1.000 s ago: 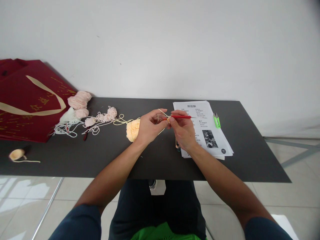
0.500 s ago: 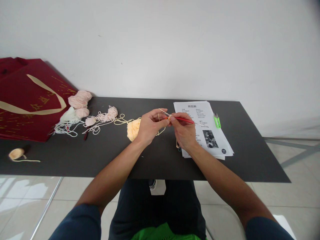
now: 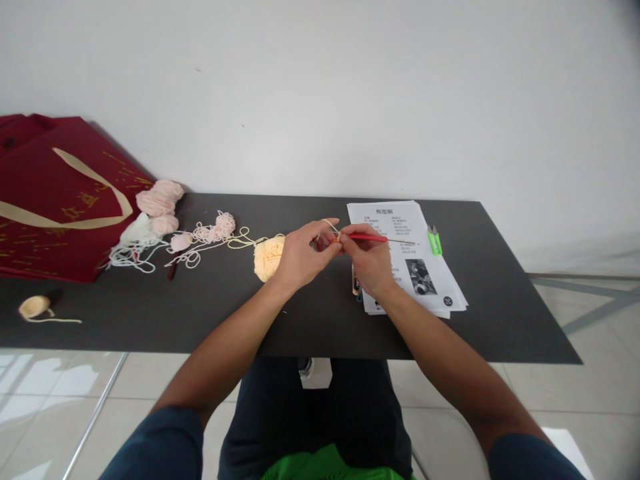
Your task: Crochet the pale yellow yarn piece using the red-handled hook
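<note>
My right hand (image 3: 369,260) is closed around a red-handled crochet hook (image 3: 367,237), whose metal shaft points right over the printed sheets. Its fingertips meet those of my left hand (image 3: 306,253), which pinches a small bit of yellow yarn. A strand of this yarn (image 3: 330,225) loops over the left forefinger. The tiny work between the fingertips is mostly hidden. Just left of my left hand sits a ball of yellow yarn (image 3: 268,259), partly covered by the hand.
Printed sheets (image 3: 390,212) lie under my right hand, with green thread snips (image 3: 434,241) on them. Pink yarn (image 3: 159,199) and white yarn (image 3: 135,233) lie leftward by a dark red bag (image 3: 45,180). A small cream crocheted cup (image 3: 34,307) rests at the table's left (image 3: 150,320).
The left fingers have drawn in closer to the right fingertips, and the hook has shifted slightly. The strand at the left forefinger sits lower and nearer the work.
</note>
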A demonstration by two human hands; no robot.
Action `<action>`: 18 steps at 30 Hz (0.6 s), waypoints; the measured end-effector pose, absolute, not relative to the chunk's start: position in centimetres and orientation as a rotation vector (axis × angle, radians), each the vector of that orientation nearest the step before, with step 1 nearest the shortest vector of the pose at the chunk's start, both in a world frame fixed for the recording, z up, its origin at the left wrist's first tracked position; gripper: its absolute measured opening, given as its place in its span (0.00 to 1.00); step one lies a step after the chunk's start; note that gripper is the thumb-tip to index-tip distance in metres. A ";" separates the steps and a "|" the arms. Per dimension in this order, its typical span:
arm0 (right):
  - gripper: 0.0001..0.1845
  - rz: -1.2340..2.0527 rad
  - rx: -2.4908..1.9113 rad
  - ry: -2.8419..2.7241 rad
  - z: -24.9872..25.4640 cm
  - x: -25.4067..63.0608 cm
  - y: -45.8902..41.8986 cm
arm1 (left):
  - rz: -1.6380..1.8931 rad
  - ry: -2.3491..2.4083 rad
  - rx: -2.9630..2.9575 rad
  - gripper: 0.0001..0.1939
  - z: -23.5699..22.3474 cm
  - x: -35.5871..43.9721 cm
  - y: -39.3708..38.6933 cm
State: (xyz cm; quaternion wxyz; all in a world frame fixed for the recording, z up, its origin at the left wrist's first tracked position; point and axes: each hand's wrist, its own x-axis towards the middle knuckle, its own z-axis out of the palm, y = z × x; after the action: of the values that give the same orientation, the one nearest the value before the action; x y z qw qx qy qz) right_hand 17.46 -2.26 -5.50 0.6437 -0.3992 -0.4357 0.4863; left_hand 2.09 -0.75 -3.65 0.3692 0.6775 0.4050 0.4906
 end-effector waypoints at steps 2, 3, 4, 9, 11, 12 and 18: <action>0.13 1.185 -0.895 -0.959 -5.3 17.6 -2.2 | 1.238 1.028 1.806 0.19 -3.6 1.9 -0.6; 0.14 1.214 -0.898 -0.945 -5.1 17.6 -2.2 | 1.228 1.025 1.824 0.18 -3.6 1.8 -0.6; 0.14 1.236 -0.903 -0.932 -4.9 17.7 -2.3 | 1.221 1.022 1.838 0.17 -3.5 1.7 -0.6; 0.13 1.279 -0.919 -0.912 -4.3 17.8 -2.4 | 1.209 1.019 1.917 0.15 -3.2 1.6 -0.6; 0.11 1.269 -0.930 -0.923 -4.3 17.8 -2.4 | 1.211 1.024 1.901 0.16 -3.3 1.6 -0.7; 0.11 1.255 -0.940 -0.934 -4.4 17.8 -2.4 | 1.213 1.024 1.873 0.18 -3.3 1.6 -0.6; 0.10 1.191 -1.002 -0.999 -4.7 17.8 -2.7 | 1.202 1.053 1.745 0.21 -3.6 1.7 -0.5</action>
State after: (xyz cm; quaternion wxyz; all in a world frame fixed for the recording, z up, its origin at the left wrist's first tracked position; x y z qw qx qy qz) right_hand 17.81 -2.65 -4.69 0.6020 -0.4327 -0.4314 0.5141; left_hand 1.70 -0.50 -3.63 0.3780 0.6827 0.4121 0.4704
